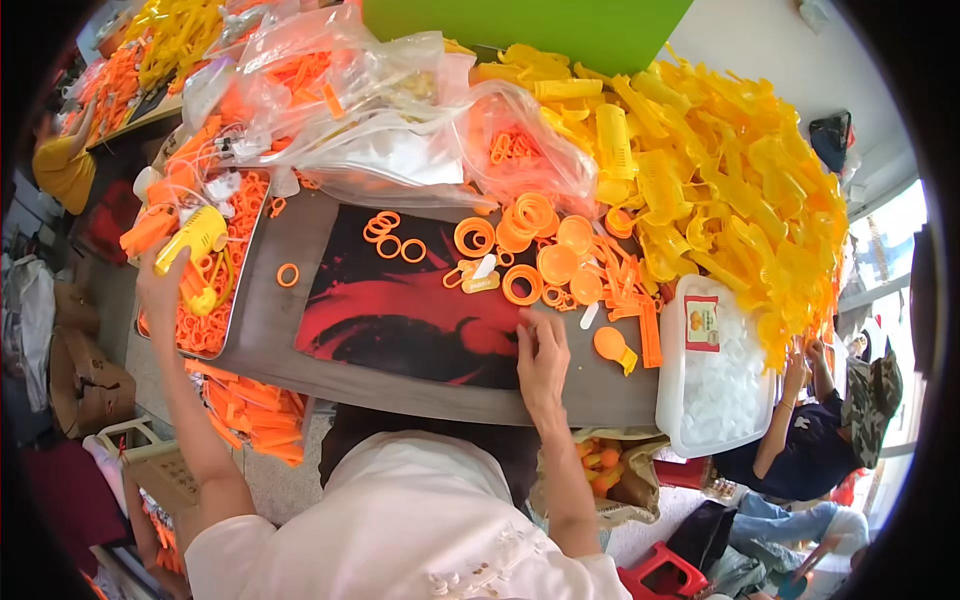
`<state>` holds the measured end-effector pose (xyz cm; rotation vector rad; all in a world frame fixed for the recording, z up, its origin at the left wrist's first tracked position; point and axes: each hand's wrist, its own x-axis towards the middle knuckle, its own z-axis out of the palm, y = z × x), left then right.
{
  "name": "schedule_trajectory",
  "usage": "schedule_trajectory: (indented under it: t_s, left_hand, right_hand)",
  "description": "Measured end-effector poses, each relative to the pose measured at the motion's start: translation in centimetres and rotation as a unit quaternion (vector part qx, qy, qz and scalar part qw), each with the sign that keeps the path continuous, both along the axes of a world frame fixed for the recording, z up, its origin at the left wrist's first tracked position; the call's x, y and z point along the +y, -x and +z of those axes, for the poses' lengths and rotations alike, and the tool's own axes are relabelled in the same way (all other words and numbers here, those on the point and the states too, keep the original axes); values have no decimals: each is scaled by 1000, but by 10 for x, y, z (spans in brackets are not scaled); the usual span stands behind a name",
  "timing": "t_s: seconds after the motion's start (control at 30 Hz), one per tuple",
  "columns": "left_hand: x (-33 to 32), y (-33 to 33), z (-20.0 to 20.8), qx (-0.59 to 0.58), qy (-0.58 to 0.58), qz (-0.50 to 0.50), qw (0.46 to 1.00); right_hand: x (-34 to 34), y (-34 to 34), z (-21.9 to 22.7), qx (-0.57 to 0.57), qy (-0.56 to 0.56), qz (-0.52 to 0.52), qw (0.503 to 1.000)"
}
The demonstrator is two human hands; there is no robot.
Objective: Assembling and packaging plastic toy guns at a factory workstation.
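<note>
At the far left, my left hand [162,285] is closed on a yellow plastic toy body [195,238], a rounded piece with dark slots. It is held over a metal-edged tray [246,290] full of small orange parts [248,210]. My right hand [543,352] rests at the right edge of a black and red mat [400,320], its bent fingers apart and nothing visible in them. Just beyond it lie orange rings [522,285], round orange caps [557,264] and small labelled tags [480,278]. A flat orange disc with a yellow tab [612,346] lies to its right.
Yellow plastic shells [720,190] are heaped at the back right, beside clear bags [340,110] of orange parts. A white tub [672,400] of translucent pieces stands at the right table edge. Another person [810,440] works beyond it. Below the table sits an open sack [640,485].
</note>
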<state>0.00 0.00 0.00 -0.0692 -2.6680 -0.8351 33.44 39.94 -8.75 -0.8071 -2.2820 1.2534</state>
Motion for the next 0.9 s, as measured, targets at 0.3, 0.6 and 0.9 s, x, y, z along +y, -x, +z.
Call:
schedule_trajectory:
  t_s: [0.3, 0.6, 0.9]
  left_hand:
    - [60, -89, 7, -173, -343, -285, 878]
    - [165, -128, -48, -191, -132, -453, 861]
    - [216, -101, -27, -259, 148, -586, 753]
  right_hand:
    - [10, 16, 21, 53, 108, -2, 993]
    - [4, -22, 34, -179, -128, -27, 975]
    - [-2, -16, 43, -104, -301, 209, 924]
